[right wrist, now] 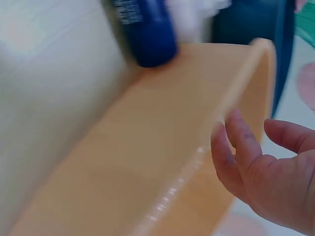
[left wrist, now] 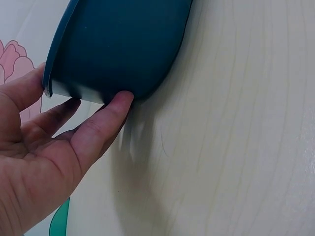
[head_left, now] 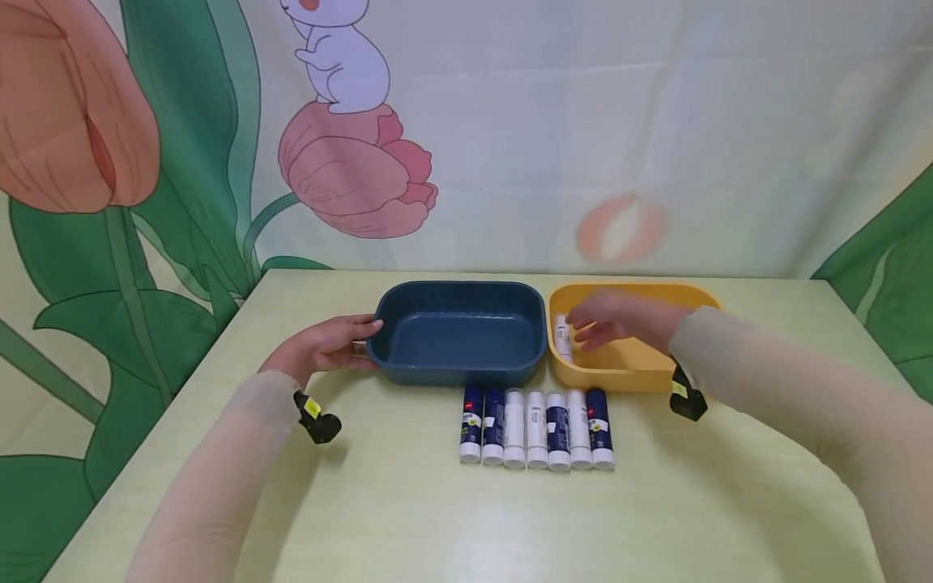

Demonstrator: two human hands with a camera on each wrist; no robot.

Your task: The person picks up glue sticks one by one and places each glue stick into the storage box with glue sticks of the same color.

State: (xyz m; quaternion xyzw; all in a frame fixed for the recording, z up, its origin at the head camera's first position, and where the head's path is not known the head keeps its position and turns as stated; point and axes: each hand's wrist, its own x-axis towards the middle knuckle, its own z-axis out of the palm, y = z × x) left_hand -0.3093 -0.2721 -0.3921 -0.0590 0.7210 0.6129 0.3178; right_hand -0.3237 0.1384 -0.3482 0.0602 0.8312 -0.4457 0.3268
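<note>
My left hand (head_left: 337, 340) rests against the left end of a dark blue tray (head_left: 457, 376). Its fairly straight, spread fingers touch the tray's rim and end wall in the left wrist view. Over the left part of a yellow tray (head_left: 627, 379), my right hand (head_left: 608, 317) hovers with loosely bent fingers and nothing between them. A white glue stick (head_left: 563, 338) lies inside that tray along its left wall, beside the right fingertips. In front of the trays, several glue sticks (head_left: 536, 429), some white and some navy with white ends, lie side by side in a row.
Both trays stand side by side near the back edge of the pale wooden table (head_left: 452, 526). Behind it hangs a cloth backdrop (head_left: 525, 146) printed with flowers and a white animal. Each wrist wears a small black camera, the left one (head_left: 317, 418) close above the table.
</note>
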